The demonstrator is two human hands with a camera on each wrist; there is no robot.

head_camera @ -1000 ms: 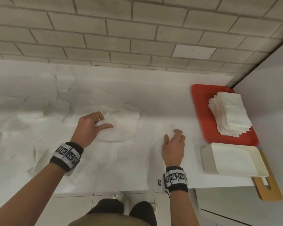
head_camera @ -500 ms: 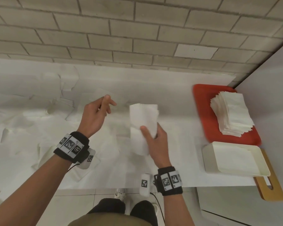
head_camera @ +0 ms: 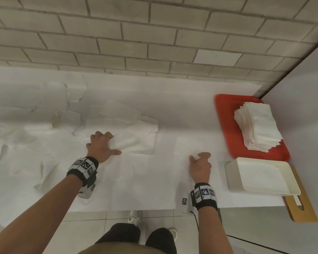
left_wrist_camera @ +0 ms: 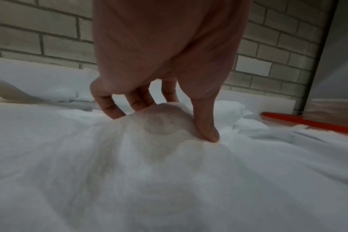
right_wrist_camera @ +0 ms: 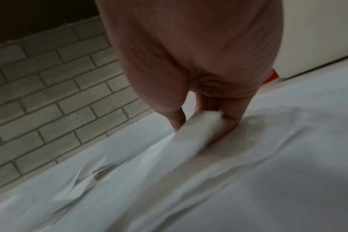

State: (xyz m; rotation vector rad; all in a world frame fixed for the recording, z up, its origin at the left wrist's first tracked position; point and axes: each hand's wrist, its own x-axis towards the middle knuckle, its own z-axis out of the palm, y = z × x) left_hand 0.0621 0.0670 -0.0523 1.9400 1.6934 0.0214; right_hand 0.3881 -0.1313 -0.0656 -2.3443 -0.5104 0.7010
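Picking-up step: left hand (head_camera: pixel 103 146) fingers (left_wrist_camera: pixel 109 108) curl round crumpled napkin (left_wrist_camera: pixel 161 124), right hand (head_camera: pixel 200 166) fingers pinch fold of sheet (right_wrist_camera: pixel 199 125). Next likely: lift, fold, add to stack (head_camera: pixel 259 127) on red tray (head_camera: pixel 226 125).

White desk (head_camera: pixel 182 99) before me. Loose paper sheets (head_camera: pixel 44 143) cover its left and middle, overlapping. Right rear: red tray (head_camera: pixel 226 125). Right front: white bin (head_camera: pixel 235 178), and under it a wooden board (head_camera: pixel 305 211) that overhangs the desk's edge.
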